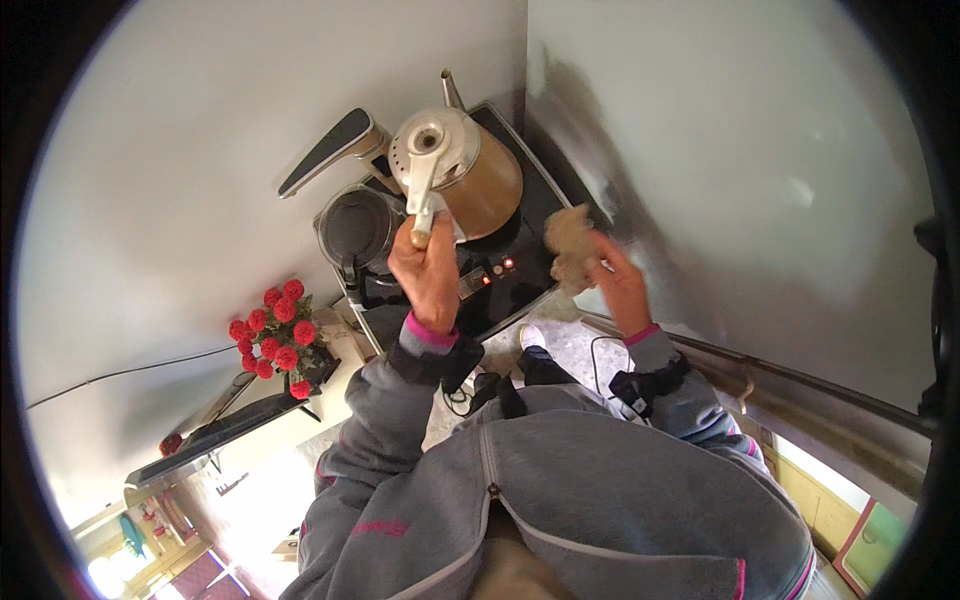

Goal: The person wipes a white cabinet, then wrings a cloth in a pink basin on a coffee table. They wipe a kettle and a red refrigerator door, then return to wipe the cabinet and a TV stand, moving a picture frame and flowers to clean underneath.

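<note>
My left hand grips the pale handle of a large kettle, whose body is brown and whose lid is light metal. The kettle is over a black electric stove top with lit red indicators; whether it rests there or is raised, I cannot tell. Right of the stove's controls, my right hand holds a crumpled tan cloth, somewhat blurred. A glass kettle with a dark lid stands at the stove's left side, below a black-topped spout arm.
A wall rises behind the stove, and a shiny metal panel stands along the right. Red artificial-looking flowers stand at the left near a black flat screen. A cable lies on the floor near my foot.
</note>
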